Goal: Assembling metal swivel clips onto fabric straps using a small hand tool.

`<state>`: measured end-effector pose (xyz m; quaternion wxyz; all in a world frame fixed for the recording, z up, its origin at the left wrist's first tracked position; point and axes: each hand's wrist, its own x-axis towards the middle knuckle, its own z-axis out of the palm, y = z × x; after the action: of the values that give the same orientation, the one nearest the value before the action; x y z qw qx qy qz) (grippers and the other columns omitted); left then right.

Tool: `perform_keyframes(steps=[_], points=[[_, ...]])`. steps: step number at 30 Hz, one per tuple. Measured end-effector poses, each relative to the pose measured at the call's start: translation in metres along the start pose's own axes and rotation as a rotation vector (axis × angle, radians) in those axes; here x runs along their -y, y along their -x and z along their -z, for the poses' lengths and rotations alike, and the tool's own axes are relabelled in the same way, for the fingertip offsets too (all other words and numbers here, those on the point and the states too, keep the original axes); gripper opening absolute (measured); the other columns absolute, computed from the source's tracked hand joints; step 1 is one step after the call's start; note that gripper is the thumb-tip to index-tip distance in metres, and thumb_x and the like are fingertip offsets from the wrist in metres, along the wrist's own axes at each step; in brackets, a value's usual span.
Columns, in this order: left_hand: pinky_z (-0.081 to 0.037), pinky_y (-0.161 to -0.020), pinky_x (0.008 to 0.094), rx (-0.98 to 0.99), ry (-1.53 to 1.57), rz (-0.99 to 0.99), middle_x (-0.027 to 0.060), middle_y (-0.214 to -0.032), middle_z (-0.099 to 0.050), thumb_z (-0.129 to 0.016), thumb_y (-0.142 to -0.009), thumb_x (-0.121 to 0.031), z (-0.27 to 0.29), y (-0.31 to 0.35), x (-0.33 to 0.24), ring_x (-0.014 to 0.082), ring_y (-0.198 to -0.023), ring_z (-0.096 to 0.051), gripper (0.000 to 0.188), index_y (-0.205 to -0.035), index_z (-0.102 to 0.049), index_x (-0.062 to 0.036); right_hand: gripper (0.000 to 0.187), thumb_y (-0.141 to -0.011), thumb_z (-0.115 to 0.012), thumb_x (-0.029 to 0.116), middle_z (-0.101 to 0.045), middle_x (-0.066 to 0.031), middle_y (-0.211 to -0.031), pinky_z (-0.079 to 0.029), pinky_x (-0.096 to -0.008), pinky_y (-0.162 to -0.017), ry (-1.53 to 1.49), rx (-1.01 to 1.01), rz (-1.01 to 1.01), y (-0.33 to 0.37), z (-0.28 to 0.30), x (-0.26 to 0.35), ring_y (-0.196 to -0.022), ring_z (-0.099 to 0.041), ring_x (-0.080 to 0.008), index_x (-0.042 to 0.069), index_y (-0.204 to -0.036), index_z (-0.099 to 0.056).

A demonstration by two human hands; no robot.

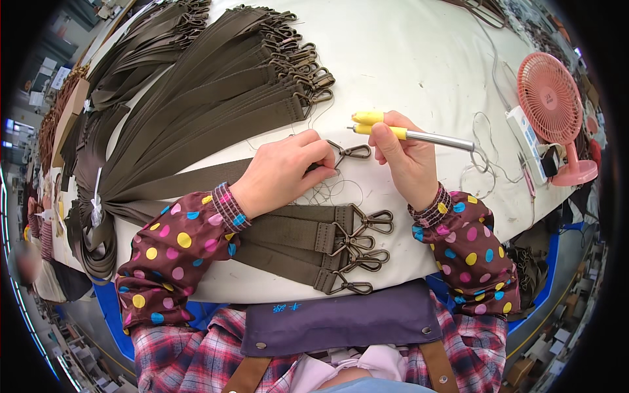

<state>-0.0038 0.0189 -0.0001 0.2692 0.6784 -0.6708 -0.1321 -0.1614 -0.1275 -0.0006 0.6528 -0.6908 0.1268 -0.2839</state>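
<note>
My left hand (286, 169) pinches the end of a dark olive webbing strap (190, 181). From that end a bronze snap hook (354, 152) points right toward my other hand. My right hand (411, 157) grips a pen-shaped tool (440, 139) with a silver barrel and yellow-wrapped front, its thin dark tip aimed left above the hook. A yellow cover (368, 118) sits on a fingertip of that hand. Nearer me, several more straps (288, 245) lie fanned out, with snap hooks (373, 221) at their ends. My fingers hide the held strap's end.
A large bundle of matching straps (196, 98) spreads across the left and far left, tied with a white band (97, 203). At right stand a pink fan (550, 98) and a white power strip (527, 141). Tweezers (527, 175) and loose thread lie on the white table (406, 59).
</note>
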Motion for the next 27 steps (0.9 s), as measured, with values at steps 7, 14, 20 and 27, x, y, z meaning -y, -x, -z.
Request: perform_keyframes(steps=[7,14,20,27], points=[[-0.049,-0.058,0.0266,-0.029,0.345,0.301,0.0060,-0.072,-0.061,-0.069,-0.082,-0.009,0.008,0.002,-0.003,0.0135,-0.064,-0.061,0.016,-0.083,-0.054,-0.0035,0.016,-0.091,-0.061,0.015,-0.062,-0.0012,-0.076,-0.043,-0.0191,-0.056,0.131,0.089,-0.077,0.001,-0.009,0.000,-0.064,-0.054,-0.0031,0.000,-0.091,-0.055],[-0.049,-0.059,0.0200,-0.050,0.539,0.324,0.0036,-0.080,-0.065,-0.065,-0.087,-0.004,0.007,0.007,0.006,0.0045,-0.069,-0.061,0.015,-0.087,-0.050,-0.0003,0.020,-0.090,-0.062,0.013,-0.062,-0.0050,-0.073,-0.046,-0.0219,-0.053,0.213,0.158,-0.042,-0.001,-0.013,-0.008,-0.061,-0.057,-0.0061,0.001,-0.088,-0.047],[-0.050,-0.062,0.0208,-0.036,0.561,0.335,0.0049,-0.082,-0.065,-0.063,-0.088,-0.004,0.007,0.006,0.007,0.0064,-0.072,-0.062,0.015,-0.088,-0.049,-0.0005,0.022,-0.088,-0.064,0.015,-0.061,-0.0072,-0.070,-0.046,-0.0243,-0.051,0.263,0.161,-0.039,-0.001,-0.014,-0.012,-0.058,-0.059,-0.0104,0.001,-0.087,-0.047],[-0.051,-0.063,0.0214,-0.021,0.544,0.343,0.0053,-0.083,-0.065,-0.063,-0.088,-0.004,0.008,0.006,0.007,0.0073,-0.074,-0.063,0.014,-0.088,-0.049,-0.0006,0.023,-0.088,-0.064,0.016,-0.061,-0.0075,-0.068,-0.045,-0.0249,-0.051,0.268,0.170,-0.039,-0.002,-0.015,-0.013,-0.057,-0.059,-0.0115,0.001,-0.086,-0.047]])
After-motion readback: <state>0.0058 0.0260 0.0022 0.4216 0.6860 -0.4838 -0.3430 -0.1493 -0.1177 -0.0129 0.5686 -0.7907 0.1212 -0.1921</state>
